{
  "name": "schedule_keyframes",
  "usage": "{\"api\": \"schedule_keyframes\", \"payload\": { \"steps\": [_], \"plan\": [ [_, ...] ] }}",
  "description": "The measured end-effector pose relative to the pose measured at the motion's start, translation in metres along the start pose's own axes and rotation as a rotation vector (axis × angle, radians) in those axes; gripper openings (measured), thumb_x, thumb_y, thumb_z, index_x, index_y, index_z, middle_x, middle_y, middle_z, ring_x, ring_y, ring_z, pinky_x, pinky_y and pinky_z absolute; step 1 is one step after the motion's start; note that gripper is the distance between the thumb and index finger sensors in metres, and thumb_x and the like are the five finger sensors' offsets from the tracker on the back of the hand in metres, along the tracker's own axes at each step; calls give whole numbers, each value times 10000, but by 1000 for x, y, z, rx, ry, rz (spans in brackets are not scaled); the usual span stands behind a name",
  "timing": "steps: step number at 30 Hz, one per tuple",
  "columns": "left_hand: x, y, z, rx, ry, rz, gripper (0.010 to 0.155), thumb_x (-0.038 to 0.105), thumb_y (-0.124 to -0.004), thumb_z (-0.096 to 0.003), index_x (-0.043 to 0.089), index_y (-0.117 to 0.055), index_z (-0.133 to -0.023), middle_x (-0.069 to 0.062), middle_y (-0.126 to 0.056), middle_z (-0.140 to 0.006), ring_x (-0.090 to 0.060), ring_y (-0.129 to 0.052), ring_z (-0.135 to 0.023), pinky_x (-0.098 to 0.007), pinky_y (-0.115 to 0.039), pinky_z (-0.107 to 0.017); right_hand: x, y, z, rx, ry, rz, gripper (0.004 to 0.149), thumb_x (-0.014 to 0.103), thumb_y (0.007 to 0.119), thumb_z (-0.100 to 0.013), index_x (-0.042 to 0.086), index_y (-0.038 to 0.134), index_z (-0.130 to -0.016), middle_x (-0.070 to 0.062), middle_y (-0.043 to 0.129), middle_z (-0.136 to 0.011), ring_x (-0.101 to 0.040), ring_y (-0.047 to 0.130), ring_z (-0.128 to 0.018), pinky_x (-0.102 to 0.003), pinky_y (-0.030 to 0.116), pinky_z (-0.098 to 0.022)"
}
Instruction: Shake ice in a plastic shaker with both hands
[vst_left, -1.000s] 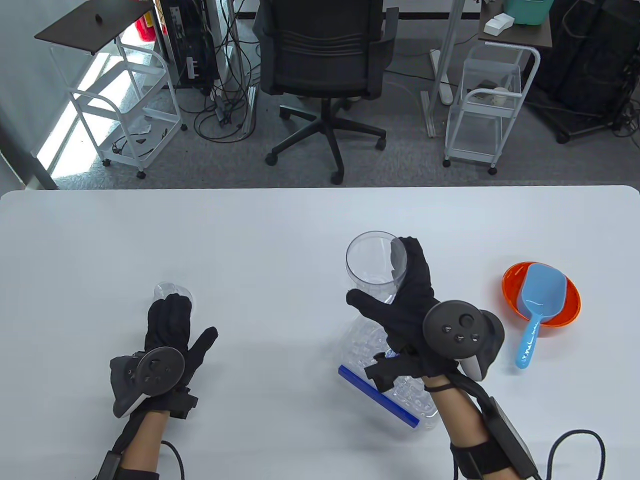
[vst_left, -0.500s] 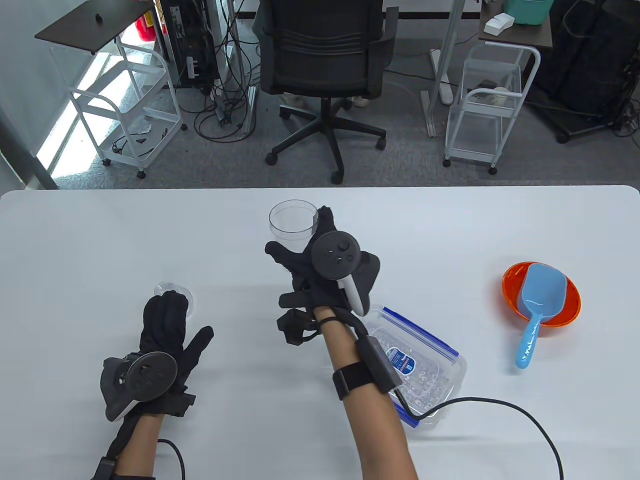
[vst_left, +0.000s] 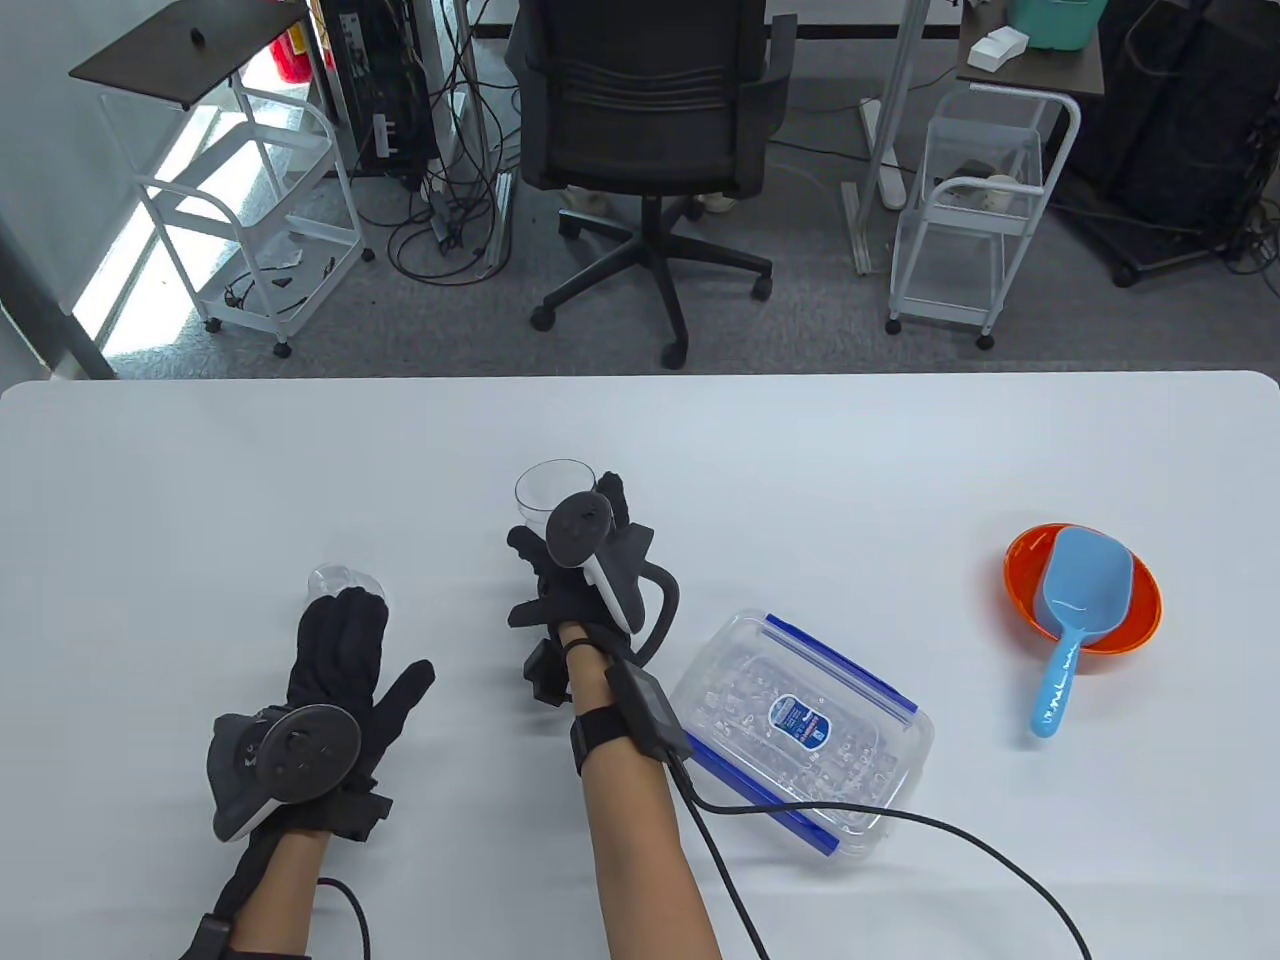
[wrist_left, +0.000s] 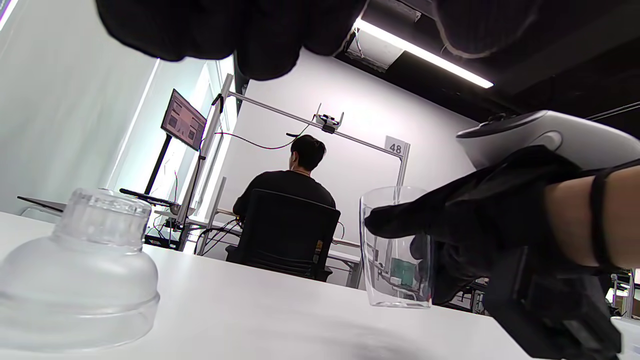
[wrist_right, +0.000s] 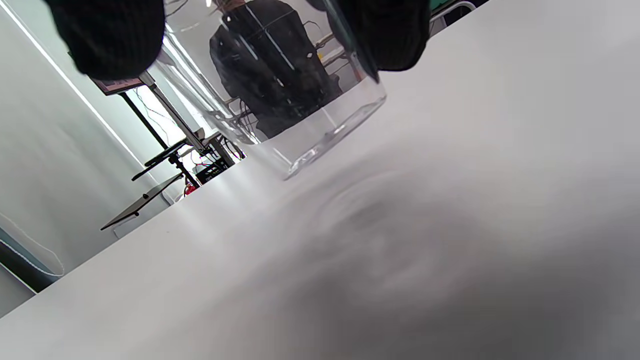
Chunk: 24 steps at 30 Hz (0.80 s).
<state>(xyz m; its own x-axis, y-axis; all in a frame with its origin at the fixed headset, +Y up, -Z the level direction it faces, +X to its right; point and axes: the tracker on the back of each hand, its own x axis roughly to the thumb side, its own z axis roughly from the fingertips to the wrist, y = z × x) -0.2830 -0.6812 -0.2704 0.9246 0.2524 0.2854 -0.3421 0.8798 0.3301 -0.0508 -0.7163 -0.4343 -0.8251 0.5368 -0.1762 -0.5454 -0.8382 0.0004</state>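
White table | right hand fingers grip shaker cup | left hand fingers spread

One shaker cup, one shaker lid, one ice box, one bowl, one scoop

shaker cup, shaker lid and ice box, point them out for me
shaker cup (wrist_left: 395, 260): left wrist view, clear side wall.
shaker lid (wrist_left: 85, 280): left wrist view, domed shoulder below the cap.
ice box (vst_left: 800, 722): table view, label on its lid.

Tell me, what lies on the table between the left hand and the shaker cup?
Nothing: in the table view, bare white table separates the left hand from the shaker cup, which the right hand grips.
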Motion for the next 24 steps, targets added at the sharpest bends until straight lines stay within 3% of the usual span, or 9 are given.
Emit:
{"api": "schedule_keyframes", "payload": {
  "steps": [8,15,24],
  "plan": [
    [1,-1,-1,-24,-5,-21,768,544,-592,-601,36,-370,-1133,-306,-474,-1189,-596,-469,-1046,-622,-545,-723,-16,13,-10,48,64,-24,1095,628,715,-532,-39,7,-1032,-230,279,-1124,-435,598,-1024,-480,715,-745],
    [1,0,-1,-34,4,-33,765,545,-591,-602,42,-372,-1135,-302,-477,-1192,-588,-470,-1052,-615,-556,-725,-16,20,-2,-60,15,115,1093,662,677,-533,-63,20,-1022,-243,310,-1107,-414,641,-1003,-448,785,-707],
    [-1,1,-1,-30,14,-40,769,540,-593,-601,39,-359,-1135,-304,-465,-1192,-591,-462,-1050,-617,-554,-723,-27,33,9,-82,62,25,1017,591,679,-569,-66,47,-1020,-239,347,-1100,-443,634,-982,-491,757,-690]
  ]
}}
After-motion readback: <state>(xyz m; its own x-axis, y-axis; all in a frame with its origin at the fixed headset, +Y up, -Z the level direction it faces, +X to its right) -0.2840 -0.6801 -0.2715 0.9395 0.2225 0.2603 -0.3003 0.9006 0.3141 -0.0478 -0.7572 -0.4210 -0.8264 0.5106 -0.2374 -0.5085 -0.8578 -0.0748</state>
